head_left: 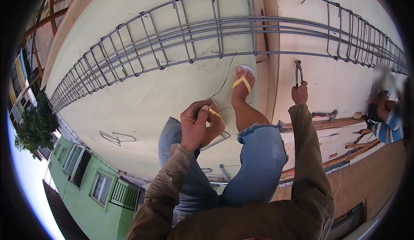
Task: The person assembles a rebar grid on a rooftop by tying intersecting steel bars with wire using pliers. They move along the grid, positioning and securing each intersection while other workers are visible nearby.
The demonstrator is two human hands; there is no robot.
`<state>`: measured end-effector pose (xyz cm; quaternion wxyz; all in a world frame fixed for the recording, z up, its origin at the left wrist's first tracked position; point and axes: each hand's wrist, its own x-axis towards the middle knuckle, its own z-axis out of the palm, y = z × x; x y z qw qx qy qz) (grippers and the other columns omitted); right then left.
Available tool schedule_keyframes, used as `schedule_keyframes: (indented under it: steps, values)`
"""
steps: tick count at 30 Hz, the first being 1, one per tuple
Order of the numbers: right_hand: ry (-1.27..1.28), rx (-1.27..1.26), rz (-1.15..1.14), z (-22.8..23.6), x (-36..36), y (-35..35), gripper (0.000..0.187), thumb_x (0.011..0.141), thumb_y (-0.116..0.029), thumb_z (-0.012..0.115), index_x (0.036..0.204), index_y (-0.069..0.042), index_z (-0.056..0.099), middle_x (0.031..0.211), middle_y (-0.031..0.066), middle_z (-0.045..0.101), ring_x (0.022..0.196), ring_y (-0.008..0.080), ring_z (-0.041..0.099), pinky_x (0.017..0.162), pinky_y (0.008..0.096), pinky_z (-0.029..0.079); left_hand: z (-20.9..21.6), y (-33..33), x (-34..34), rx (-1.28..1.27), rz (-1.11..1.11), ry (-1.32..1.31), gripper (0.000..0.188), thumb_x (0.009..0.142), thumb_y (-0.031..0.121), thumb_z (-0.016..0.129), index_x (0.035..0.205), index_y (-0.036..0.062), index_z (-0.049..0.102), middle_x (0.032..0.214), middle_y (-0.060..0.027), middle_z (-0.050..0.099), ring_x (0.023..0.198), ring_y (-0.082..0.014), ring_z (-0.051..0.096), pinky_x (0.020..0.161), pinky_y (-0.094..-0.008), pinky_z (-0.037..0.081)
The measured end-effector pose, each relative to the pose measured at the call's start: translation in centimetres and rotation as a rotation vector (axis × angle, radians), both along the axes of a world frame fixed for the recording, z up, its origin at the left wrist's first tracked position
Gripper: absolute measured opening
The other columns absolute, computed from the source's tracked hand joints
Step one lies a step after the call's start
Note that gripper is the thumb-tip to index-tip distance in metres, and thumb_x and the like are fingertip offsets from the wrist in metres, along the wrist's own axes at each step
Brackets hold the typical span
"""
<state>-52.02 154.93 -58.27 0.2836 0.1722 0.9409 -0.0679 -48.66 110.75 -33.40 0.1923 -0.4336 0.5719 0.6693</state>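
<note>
My left hand (pixel 195 124) is closed, with thumb and fingertips pinched on a thin dark tie wire (pixel 227 77). The wire bends up from the fingers toward the near side of a long rebar cage (pixel 185 31), and a shorter strand sticks out to the right of the hand. Farther right, my right hand (pixel 299 92) grips the handles of a pair of pincers (pixel 299 71). Their head points away from me, just short of the cage's near bar and apart from it. Square stirrups join the cage's long bars, and several loose bars run inside it.
Loose bent stirrups (pixel 116 138) lie at the left. A hammer (pixel 326 115) rests beside wooden planks (pixel 321 124) on the right; another hammer-like tool (pixel 224 172) is between my legs. At far right sits another person (pixel 384 110). A green building (pixel 88 184) stands beyond the edge.
</note>
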Motion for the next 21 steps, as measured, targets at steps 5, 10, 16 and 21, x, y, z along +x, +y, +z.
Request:
schedule_keyframes:
  steps: [5,10,16,21]
  values:
    - [0.072,0.089,0.02,-4.1,2.3,1.3,0.055,0.086,-0.022,0.07,0.13,-0.001,0.044,0.117,0.0236,0.059,0.109,0.042,0.058,0.093,0.0539,0.046,-5.4,0.1,-2.6,0.157,0.14,0.019,0.024,0.1,0.013,0.056,0.114,-0.0041,0.066,0.072,-0.0028,0.061,0.067,-0.0101,0.059,0.071,-0.0285,0.052]
    - [0.564,0.008,0.172,-3.9,2.7,-2.5,0.057,0.088,-0.02,0.069,0.136,-0.001,0.045,0.12,0.0211,0.057,0.112,0.0363,0.055,0.098,0.0515,0.041,-8.5,-2.2,-6.0,0.292,0.227,0.222,0.025,0.099,0.015,0.059,0.116,-0.0024,0.065,0.076,-0.0016,0.06,0.068,-0.0127,0.06,0.07,-0.0318,0.056]
    - [0.648,-0.562,0.32,3.8,-7.4,-12.7,0.029,0.093,-0.009,0.062,0.119,0.001,0.061,0.106,0.0186,0.064,0.096,0.032,0.062,0.087,0.0384,0.05,-13.0,-5.1,-9.9,0.217,0.331,0.515,0.027,0.099,0.015,0.058,0.121,-0.0014,0.061,0.091,-0.0023,0.06,0.078,-0.0119,0.058,0.072,-0.0318,0.057]
    - [0.703,-0.772,0.474,11.9,-11.8,-19.0,0.021,0.095,-0.013,0.062,0.111,0.0,0.064,0.094,0.0155,0.067,0.085,0.0314,0.067,0.075,0.0385,0.052,-14.8,-6.5,-10.7,0.121,0.438,0.456,0.027,0.1,0.014,0.054,0.121,-0.0011,0.06,0.106,-0.0049,0.057,0.089,-0.0124,0.052,0.076,-0.0345,0.058]
